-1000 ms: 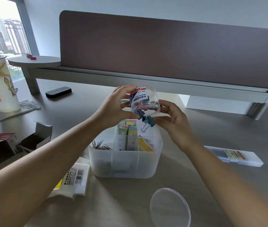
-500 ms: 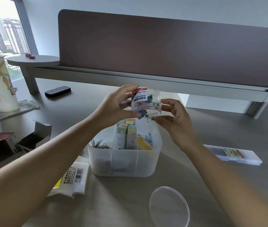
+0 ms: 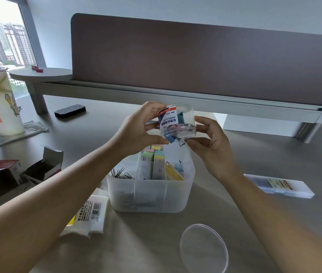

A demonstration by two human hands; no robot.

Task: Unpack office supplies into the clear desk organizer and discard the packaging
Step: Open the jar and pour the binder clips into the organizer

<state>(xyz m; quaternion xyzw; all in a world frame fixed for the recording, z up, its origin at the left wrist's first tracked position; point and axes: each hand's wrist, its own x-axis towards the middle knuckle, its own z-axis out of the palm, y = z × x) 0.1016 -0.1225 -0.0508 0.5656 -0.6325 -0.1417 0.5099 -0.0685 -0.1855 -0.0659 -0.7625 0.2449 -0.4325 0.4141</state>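
Step in hand: binder clips are being tipped out of the upturned jar over the organizer; the jar's mouth is best kept directly above the right rear compartment, and a jammed clip teased free with a fingertip.
Left hand: curled round the jar's labelled side, gripping it.
Right hand: fingers bent at the jar's rim, pinching a blue clip that hangs from the mouth.
Organizer: set on the worktop beneath the jar; paper clips at the left, sticky-note packs in the middle, a few clips at the right.
Jar: some clips inside, as far as can be judged.
Lid: lying apart, near the front edge.
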